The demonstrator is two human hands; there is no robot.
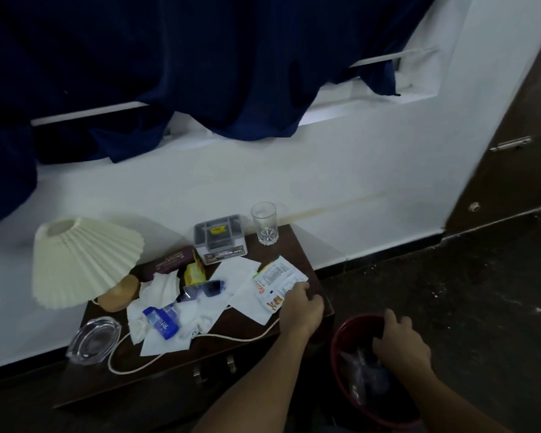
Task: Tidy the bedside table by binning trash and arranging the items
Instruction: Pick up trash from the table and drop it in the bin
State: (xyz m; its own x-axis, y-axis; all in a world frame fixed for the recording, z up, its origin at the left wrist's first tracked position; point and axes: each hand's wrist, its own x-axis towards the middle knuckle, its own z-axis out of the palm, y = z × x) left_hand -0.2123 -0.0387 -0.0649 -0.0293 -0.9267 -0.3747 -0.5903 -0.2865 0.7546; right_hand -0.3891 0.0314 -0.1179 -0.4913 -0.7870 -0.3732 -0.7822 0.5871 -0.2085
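The dark wooden bedside table (297, 245) carries a printed white sachet wrapper (277, 281) near its right edge, and my left hand (300, 307) is pinching that wrapper's lower corner. My right hand (400, 342) hangs over the red bin (341, 335) on the floor to the right, fingers curled inside the rim; whether it holds anything I cannot tell. Crumpled white tissues (160, 289), white paper sheets (231, 285), a blue wrapper (161, 321), a yellow packet (194, 271) and blue sunglasses (202, 290) lie across the tabletop.
A cream pleated lamp (85, 260) stands at the table's left, its cord (175, 348) looping along the front. A glass ashtray (92, 340), a maroon case (166, 264), a grey box (221, 239) and a drinking glass (264, 223) are also there. A dark curtain hangs behind.
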